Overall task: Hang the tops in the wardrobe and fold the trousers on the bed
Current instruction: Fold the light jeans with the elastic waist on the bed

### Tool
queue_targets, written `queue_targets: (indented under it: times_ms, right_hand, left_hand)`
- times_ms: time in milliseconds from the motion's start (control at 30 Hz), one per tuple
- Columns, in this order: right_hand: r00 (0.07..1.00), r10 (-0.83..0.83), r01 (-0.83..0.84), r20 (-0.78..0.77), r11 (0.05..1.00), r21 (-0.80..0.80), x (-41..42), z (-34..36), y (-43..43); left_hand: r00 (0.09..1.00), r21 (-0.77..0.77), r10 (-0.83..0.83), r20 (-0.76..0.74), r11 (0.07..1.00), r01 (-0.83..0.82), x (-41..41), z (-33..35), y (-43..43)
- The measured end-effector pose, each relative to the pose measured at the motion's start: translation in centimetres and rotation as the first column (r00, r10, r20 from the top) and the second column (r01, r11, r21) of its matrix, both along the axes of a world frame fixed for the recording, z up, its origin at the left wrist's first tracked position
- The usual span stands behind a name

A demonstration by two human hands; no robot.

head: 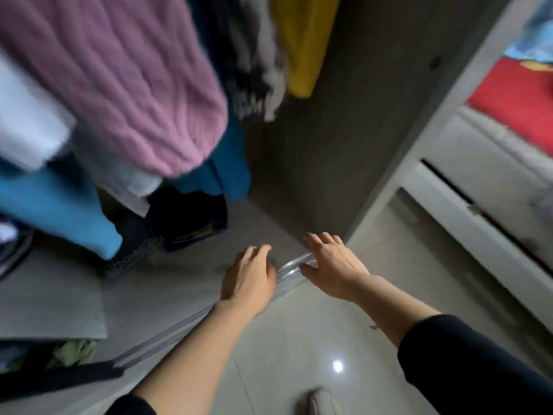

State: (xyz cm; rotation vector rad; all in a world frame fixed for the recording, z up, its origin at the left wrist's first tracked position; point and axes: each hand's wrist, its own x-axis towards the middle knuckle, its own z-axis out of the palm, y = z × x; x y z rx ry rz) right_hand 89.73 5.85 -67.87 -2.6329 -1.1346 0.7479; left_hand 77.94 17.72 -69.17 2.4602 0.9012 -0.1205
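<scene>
I look down into the open wardrobe [314, 175]. A pink ribbed knit top [128, 85] hangs at the upper left, with a blue top [59, 205], a teal top [227, 175], a dark patterned garment [251, 61] and a yellow top [302, 43] hanging around it. My left hand [248, 280] and my right hand [332, 265] are held out low over the wardrobe's floor rail [294, 265], fingers apart, holding nothing. The bed [514, 97] with a red cover shows at the upper right. The view is blurred.
Dark folded clothes [185, 217] and a dark basket [134, 253] sit on the wardrobe floor. A grey shelf [51, 307] juts out at the left with greenish cloth [71, 351] below. White bed drawers [478, 211] stand at the right. My shoe [321, 401] is on the tiled floor.
</scene>
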Motion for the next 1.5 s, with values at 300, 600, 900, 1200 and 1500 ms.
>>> queue_targets:
  times_ms: [300, 600, 900, 1200, 1500]
  right_hand:
    - [0.932, -0.361, 0.361, 0.024, 0.932, -0.012, 1.1, 23.4, -17.0]
    - [0.751, -0.66, 0.659, 0.009, 0.751, 0.048, 8.0, 29.1, -34.8]
    - [0.612, -0.791, 0.791, -0.012, 0.612, -0.011, 19.7, 29.0, -54.4]
    - [0.552, -0.832, 0.83, -0.051, 0.554, -0.063, 32.0, 26.7, -64.8]
    - [0.488, -0.857, 0.848, -0.164, 0.51, -0.142, 48.2, 19.4, -68.9]
  left_hand:
    - [0.955, -0.058, -0.296, 0.034, 0.953, 0.297, 6.8, 20.9, -12.5]
    - [0.787, -0.013, -0.615, 0.05, 0.787, 0.616, 21.0, 27.9, -30.0]
    - [0.652, -0.081, -0.758, -0.023, 0.652, 0.754, 34.5, 28.9, -51.3]
    - [0.633, -0.127, -0.773, -0.051, 0.633, 0.763, 47.2, 26.5, -59.8]
    - [0.597, -0.183, -0.787, -0.155, 0.616, 0.766, 64.4, 18.7, -64.7]
